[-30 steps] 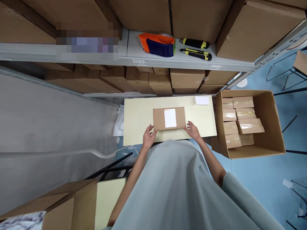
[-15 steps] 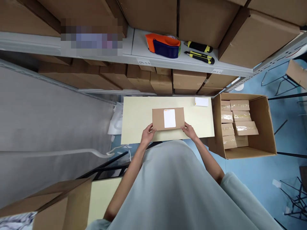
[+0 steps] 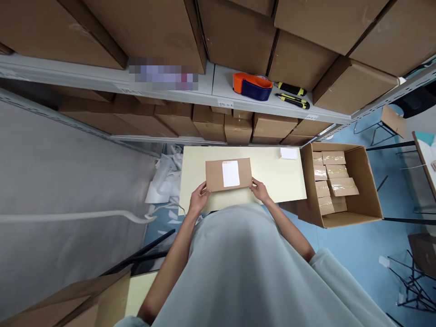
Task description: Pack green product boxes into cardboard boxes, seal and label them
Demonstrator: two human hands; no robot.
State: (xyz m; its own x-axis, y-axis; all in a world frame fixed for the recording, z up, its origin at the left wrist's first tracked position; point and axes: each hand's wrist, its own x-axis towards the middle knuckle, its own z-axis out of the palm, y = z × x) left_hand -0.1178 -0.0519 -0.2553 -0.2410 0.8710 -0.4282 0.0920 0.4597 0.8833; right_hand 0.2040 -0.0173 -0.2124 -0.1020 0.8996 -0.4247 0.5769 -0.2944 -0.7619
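Observation:
A flat brown cardboard box with a white label on its top face is held over the pale yellow table. My left hand grips its near left corner, fingers closed on the edge. At the near right corner, my right hand pinches the box in the same way. Whether the box touches the tabletop I cannot tell. A small white stack of labels or a white box lies at the table's far right corner.
Right of the table stands a large open carton with several taped small boxes inside. On the shelf ahead lie an orange and blue tape dispenser and two cutter knives. White paper scraps are at left.
The box and both hands have shifted slightly left relative to the table, the box still between them. The view has turned, showing more floor at the left.

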